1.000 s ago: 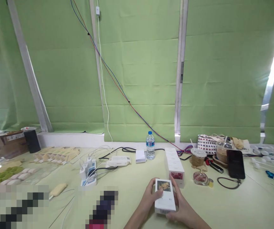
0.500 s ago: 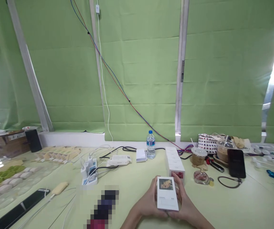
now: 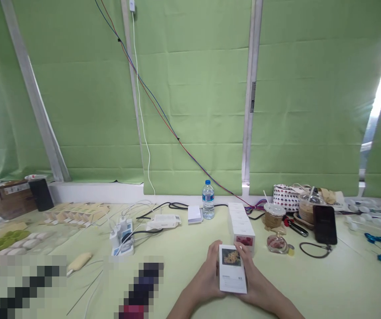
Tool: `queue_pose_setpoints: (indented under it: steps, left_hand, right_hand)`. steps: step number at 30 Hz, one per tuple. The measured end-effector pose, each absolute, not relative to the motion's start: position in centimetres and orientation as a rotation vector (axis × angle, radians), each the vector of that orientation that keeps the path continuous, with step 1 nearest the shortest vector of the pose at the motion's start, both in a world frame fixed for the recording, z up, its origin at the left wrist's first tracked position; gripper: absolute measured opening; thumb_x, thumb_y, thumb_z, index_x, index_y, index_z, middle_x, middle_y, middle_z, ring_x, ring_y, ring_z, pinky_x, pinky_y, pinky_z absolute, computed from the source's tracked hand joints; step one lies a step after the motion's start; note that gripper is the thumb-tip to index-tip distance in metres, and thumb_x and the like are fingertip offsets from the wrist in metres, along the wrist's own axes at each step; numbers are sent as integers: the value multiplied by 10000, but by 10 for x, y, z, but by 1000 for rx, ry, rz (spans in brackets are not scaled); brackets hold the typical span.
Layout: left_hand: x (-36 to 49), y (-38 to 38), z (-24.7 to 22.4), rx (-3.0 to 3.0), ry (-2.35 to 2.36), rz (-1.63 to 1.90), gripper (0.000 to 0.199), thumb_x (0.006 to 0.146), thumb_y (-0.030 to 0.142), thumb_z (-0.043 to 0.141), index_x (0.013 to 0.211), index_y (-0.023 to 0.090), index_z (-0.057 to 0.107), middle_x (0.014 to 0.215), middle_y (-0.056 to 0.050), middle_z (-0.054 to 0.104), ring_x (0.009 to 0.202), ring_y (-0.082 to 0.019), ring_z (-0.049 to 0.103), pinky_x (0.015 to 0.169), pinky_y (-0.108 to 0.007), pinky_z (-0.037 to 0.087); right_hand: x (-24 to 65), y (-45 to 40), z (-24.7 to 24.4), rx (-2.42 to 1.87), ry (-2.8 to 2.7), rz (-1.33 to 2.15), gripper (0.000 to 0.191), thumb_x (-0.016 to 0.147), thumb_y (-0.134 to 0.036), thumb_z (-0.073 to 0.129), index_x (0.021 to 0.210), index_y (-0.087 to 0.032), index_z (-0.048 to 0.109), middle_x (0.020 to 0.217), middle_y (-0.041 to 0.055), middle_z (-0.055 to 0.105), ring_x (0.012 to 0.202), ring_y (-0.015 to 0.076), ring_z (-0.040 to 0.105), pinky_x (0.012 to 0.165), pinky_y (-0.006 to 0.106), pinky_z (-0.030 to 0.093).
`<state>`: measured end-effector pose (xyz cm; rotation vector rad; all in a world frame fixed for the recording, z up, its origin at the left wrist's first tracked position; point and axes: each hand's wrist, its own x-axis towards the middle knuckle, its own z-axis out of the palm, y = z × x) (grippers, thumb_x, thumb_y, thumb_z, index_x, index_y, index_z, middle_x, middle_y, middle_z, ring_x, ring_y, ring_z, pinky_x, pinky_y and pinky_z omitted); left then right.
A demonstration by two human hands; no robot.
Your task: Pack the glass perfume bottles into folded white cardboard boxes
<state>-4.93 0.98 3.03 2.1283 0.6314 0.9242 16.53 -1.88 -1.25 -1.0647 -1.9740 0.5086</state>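
White box [image 3: 233, 279]: at five o'clock in the view; left hand [image 3: 208, 275] and right hand [image 3: 253, 277] clamped on its long sides;
Row of white boxes [image 3: 241, 225]: twelve o'clock from the held box, close to the fingers;
Table [image 3: 310, 290]: open room at nine and three o'clock;
Bottle [image 3: 208, 204]: eleven o'clock, clear liquid inside;
Round clear container [image 3: 277, 244]: two o'clock, pinkish-red contents, too small to identify.

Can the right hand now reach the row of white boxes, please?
Probably yes: the row of white boxes stands just beyond the right hand, nothing visible between. That hand should first release the flower-picture box, which the left hand also holds.
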Motion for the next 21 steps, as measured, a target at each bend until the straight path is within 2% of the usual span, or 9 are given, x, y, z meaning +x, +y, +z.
queue_pose_setpoints:
  steps: [1,3,5,7,9,12,15,19,21]
  left_hand:
    - [-50,11,27,2147,649,924,1128,533,216,816,1431,244,134,1446,-143,246,1317,-344,346,1080,-444,333]
    - [-51,13,22,2126,653,895,1116,556,261,830,1425,266,129,1412,-137,327,1267,-320,425,1051,-444,371]
    - [-52,15,20,2067,625,841,1166,538,312,864,1429,280,113,1379,-138,410,1213,-310,493,1032,-452,391]
    - [-54,18,19,2022,586,791,1312,441,347,913,1450,267,79,1404,-168,417,1264,-340,452,1083,-486,322]
    - [-54,21,17,1984,556,744,1447,359,362,936,1473,245,19,1448,-199,377,1328,-359,379,1125,-507,241]
    - [-54,22,16,1948,548,708,1532,335,365,939,1485,242,-65,1501,-203,305,1348,-347,359,1132,-504,232]
    - [-54,18,15,1961,585,722,1469,404,335,925,1493,247,-57,1511,-172,314,1344,-326,370,1131,-488,245]
    - [-42,7,15,1880,642,826,1177,629,357,815,1500,280,27,1500,-113,361,1348,-307,366,1133,-487,237]
    - [-29,4,12,1730,598,938,1133,697,397,761,1495,301,-37,1484,-100,388,1334,-293,395,1124,-480,262]
  right_hand:
    - [167,-19,-13,-1070,-2003,551,1167,647,-358,781,1509,-285,-3,1581,129,49,1432,376,118,1105,550,254]
    - [170,-20,-11,-1038,-2027,648,1210,648,-437,784,1509,-267,-49,1590,122,-12,1441,363,47,1123,547,209]
    - [170,-21,-9,-1012,-1962,690,1072,751,-483,692,1512,-257,-29,1592,113,32,1447,327,72,1136,518,199]
    - [168,-21,-6,-1012,-1877,684,836,881,-448,538,1513,-264,22,1574,111,148,1436,284,172,1137,485,232]
    - [165,-20,-5,-1037,-1834,637,711,922,-401,475,1506,-270,91,1540,109,238,1418,263,236,1131,466,263]
    - [162,-18,-4,-1082,-1854,508,615,922,-318,477,1475,-256,215,1506,110,283,1410,260,256,1131,451,278]
    - [161,-18,-4,-1118,-1895,358,548,904,-194,457,1428,-257,308,1460,106,334,1385,252,312,1128,439,297]
    - [162,-17,-14,-1139,-1904,184,564,860,-78,424,1371,-312,377,1419,67,386,1325,230,413,1077,398,395]
    - [164,-16,-22,-1116,-1893,116,602,847,-44,405,1368,-344,378,1407,53,398,1281,219,466,1023,366,458]
